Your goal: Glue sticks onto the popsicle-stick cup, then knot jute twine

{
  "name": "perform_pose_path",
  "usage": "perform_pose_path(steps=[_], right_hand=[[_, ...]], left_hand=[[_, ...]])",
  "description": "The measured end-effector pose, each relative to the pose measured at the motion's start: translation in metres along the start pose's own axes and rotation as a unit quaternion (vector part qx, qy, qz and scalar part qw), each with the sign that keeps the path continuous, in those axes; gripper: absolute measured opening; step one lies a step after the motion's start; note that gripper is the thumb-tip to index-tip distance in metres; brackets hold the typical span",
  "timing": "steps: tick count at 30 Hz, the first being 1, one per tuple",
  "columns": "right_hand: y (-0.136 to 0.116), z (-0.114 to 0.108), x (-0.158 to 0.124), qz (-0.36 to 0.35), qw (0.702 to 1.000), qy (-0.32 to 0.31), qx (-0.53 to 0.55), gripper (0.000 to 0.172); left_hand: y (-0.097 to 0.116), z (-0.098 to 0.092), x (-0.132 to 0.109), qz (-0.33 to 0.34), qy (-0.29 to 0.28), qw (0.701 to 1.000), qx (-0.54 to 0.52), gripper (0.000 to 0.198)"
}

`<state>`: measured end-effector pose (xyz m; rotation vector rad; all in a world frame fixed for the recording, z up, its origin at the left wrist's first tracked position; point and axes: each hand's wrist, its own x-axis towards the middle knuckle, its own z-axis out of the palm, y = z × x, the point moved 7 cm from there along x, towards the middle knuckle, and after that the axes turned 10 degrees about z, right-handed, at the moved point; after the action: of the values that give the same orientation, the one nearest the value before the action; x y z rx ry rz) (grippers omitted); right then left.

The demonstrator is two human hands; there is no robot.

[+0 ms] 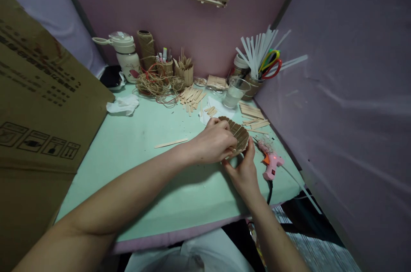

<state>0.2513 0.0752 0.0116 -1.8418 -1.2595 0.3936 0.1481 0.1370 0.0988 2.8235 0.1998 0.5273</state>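
Basket of round-ended brown wooden sticks (239, 133) sits between hands: right hand (244, 170) cradles its edge, left hand (218, 140) curls over, grip hidden. Steady right support, light left pressure should limit flexing.

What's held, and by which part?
Brown slatted piece: right hand holds its lower right edge; left hand is at its left side, exact grip unclear.

A: Anyone able to read the writing on that big cardboard box (48, 92)?

B: Nope, just several slanted lines of dark print (38, 61), way too blurry to make out. Below them there's a row of four framed icons (40, 141), too murky to identify.

A: And the whitish bottle (127, 60)?

B: Reddish picture (134, 74) on it, no wording I can read.
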Motion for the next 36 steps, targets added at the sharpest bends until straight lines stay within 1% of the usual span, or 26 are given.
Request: perform_pose_path(steps=[9,11,13,14,16,18,21,23,24,26,29,31,32,34,36], right_hand=[[-0.001,0.007,-0.001,-0.022,1.0,0.01,-0.017,0.105],[0.001,0.008,-0.001,-0.015,1.0,0.003,-0.012,0.107],[0.003,0.009,-0.001,0.001,1.0,-0.006,-0.01,0.11],[0.004,0.009,-0.001,0.009,1.0,-0.01,-0.01,0.112],[0.005,0.01,-0.001,0.015,1.0,-0.013,-0.01,0.114],[0.004,0.009,-0.001,0.009,1.0,-0.01,-0.004,0.115],[0.004,0.01,-0.001,0.002,1.0,-0.009,0.007,0.113],[0.006,0.01,0.0,0.006,1.0,-0.009,0.006,0.112],[0.007,0.011,0.0,0.009,1.0,-0.008,0.004,0.112],[0.01,0.012,0.0,0.013,1.0,-0.007,-0.003,0.111],[0.009,0.012,0.0,0.005,1.0,-0.008,-0.002,0.109],[0.006,0.01,0.0,-0.002,1.0,-0.014,0.01,0.106],[0.004,0.009,-0.001,-0.003,1.0,-0.02,0.021,0.104],[0.0,0.005,-0.001,0.003,0.998,-0.029,0.048,0.099],[-0.004,-0.001,-0.001,0.005,0.997,-0.028,0.076,0.097]], left_hand=[[0.0,0.001,0.0,-0.009,-0.012,1.0,0.006,0.018],[0.0,0.001,0.0,-0.014,-0.023,1.0,0.008,0.017],[0.002,-0.003,-0.001,-0.013,-0.025,1.0,0.012,0.012],[0.003,-0.007,-0.002,-0.01,-0.02,1.0,0.015,0.012],[0.004,-0.021,-0.005,-0.008,0.004,1.0,0.017,0.029],[0.001,-0.039,-0.009,-0.02,0.036,0.999,0.013,0.044],[-0.01,-0.066,-0.018,-0.052,0.092,0.994,-0.009,0.052],[-0.019,-0.074,-0.025,-0.071,0.126,0.989,-0.035,0.058],[-0.023,-0.073,-0.029,-0.079,0.138,0.986,-0.052,0.062],[-0.033,-0.06,-0.038,-0.099,0.145,0.98,-0.093,0.075],[-0.048,-0.021,-0.052,-0.14,0.136,0.965,-0.176,0.101],[-0.056,0.007,-0.058,-0.158,0.13,0.949,-0.241,0.11],[-0.058,0.018,-0.059,-0.162,0.13,0.941,-0.267,0.112],[-0.06,0.032,-0.059,-0.16,0.134,0.93,-0.302,0.115],[-0.06,0.039,-0.057,-0.153,0.137,0.922,-0.327,0.115]])
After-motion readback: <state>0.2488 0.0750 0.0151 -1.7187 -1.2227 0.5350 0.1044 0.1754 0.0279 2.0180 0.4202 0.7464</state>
